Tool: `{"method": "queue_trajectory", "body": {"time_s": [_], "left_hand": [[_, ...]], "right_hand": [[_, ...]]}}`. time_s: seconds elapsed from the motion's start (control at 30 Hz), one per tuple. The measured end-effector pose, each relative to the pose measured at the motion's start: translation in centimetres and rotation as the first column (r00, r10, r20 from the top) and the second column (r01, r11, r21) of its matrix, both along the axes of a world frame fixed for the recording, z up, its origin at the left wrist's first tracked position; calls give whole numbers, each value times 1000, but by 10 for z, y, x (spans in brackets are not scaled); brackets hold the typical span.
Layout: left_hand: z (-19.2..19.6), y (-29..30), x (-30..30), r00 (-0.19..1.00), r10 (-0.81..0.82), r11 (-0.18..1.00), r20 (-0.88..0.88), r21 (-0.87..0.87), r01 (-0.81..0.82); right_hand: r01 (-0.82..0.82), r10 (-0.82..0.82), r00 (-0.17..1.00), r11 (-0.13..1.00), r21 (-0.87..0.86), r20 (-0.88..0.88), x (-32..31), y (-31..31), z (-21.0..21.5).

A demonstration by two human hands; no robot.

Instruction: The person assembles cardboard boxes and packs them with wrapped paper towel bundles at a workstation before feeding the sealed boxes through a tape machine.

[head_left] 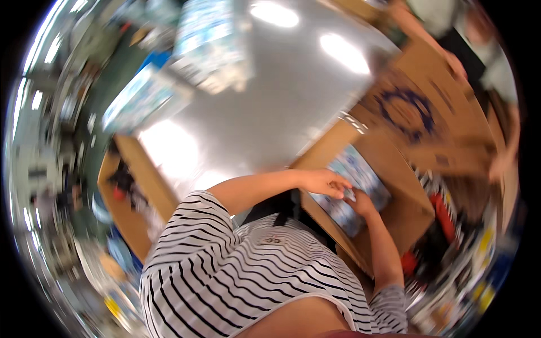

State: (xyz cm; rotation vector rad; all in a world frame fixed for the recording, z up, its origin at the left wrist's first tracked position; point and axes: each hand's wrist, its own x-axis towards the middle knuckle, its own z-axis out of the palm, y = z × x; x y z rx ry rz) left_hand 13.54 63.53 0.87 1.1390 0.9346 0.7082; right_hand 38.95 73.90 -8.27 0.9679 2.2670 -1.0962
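My left hand (322,183) and my right hand (362,203) meet over the inside of an open cardboard box (408,211). The fingers of both hands are bent in towards each other. A small whitish piece (350,195) shows at my right fingertips, too blurred to name. Whether my left fingers also hold part of it is hidden. Below my hands, blue-and-white printed packs (360,166) lie in the box; my forearms and hands cover part of them.
A metal table (282,84) carries stacked blue-and-white packs (205,39) and another pack (141,98). At left stands an open carton (143,174) with mixed things inside. On the right, a co-worker's hand (455,65) touches a large cardboard carton (445,112) with a blue round emblem.
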Motion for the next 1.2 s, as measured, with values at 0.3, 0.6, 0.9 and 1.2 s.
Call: {"method": "queue_trajectory", "body": {"time_s": [0.3, 0.6, 0.9, 1.2], "left_hand": [[17, -428, -226, -946, 235, -318, -222, 902, -291], [-115, -538, -198, 374, -40, 102, -927, -376, -921], [-65, -532, -208, 144, -235, 195, -961, -191, -962], [-9, -582, -214, -552, -29, -172, -833, 548, -818]], "right_hand": [[324, -333, 943, 893, -314, 26, -8, 1, 24], [-9, 13, 998, 997, -74, 59, -4, 28, 7], [65, -64, 998, 997, -50, 24, -15, 15, 40], [338, -323, 941, 875, -346, 103, 30, 30, 20]]}}
